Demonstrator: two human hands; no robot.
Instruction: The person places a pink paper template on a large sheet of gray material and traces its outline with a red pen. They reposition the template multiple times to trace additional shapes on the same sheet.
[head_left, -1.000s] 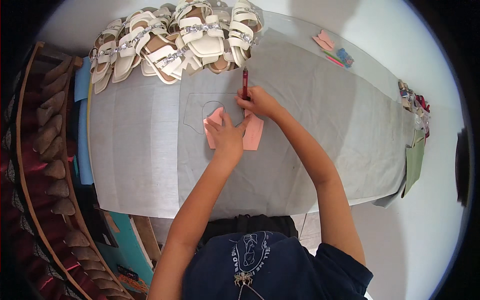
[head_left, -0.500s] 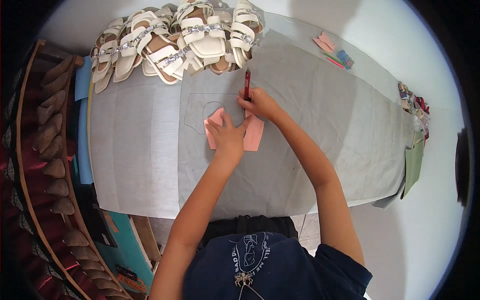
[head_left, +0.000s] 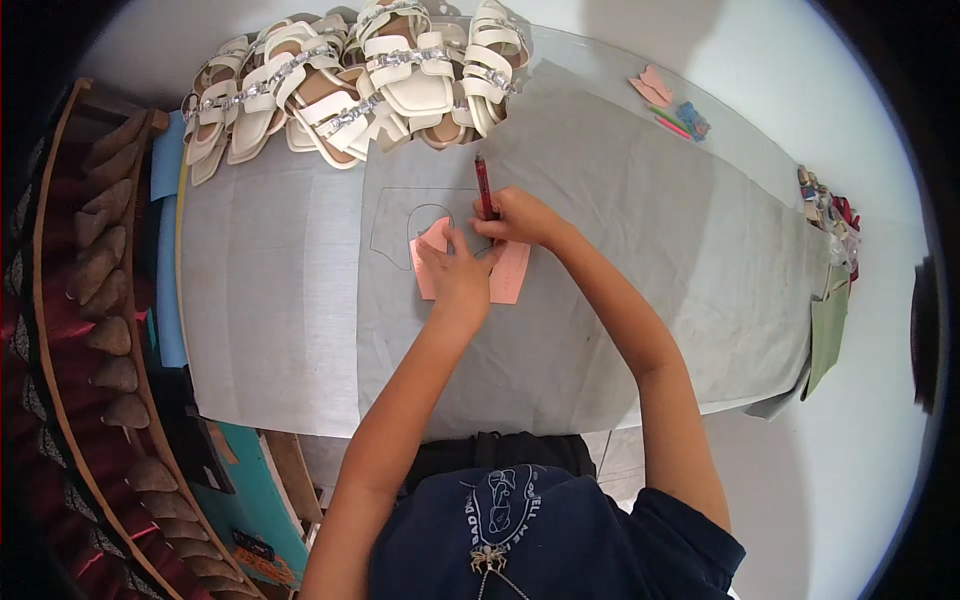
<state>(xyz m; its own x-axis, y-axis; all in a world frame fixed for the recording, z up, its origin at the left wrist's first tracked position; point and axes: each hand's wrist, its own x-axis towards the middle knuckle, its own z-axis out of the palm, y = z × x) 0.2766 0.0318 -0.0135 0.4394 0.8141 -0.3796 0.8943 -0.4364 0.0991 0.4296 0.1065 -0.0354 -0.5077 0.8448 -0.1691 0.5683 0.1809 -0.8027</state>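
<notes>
A pink curved template [head_left: 511, 284] lies flat on the grey sheet material [head_left: 590, 300] in front of me. Spread over it, my left hand [head_left: 462, 284] presses it down with fingers apart. My right hand [head_left: 524, 217] grips a red pen [head_left: 483, 180], tilted with its top pointing away from me. The pen's tip is hidden by my fingers, near the template's inner curve. To the left and above the template, a thin dark outline of a similar shape shows on the sheet.
Several white strappy sandals [head_left: 412, 85] with shiny trim are piled at the back left. Pink cut pieces [head_left: 652, 84], a green pen, a pink pen and a small blue bundle [head_left: 691, 120] lie at the back right. A rack of brown shoe forms [head_left: 107, 290] stands on the left.
My right hand has come slightly nearer to me with the pen, along the template's inner edge. My left hand stays on the template, its fingers slightly shifted.
</notes>
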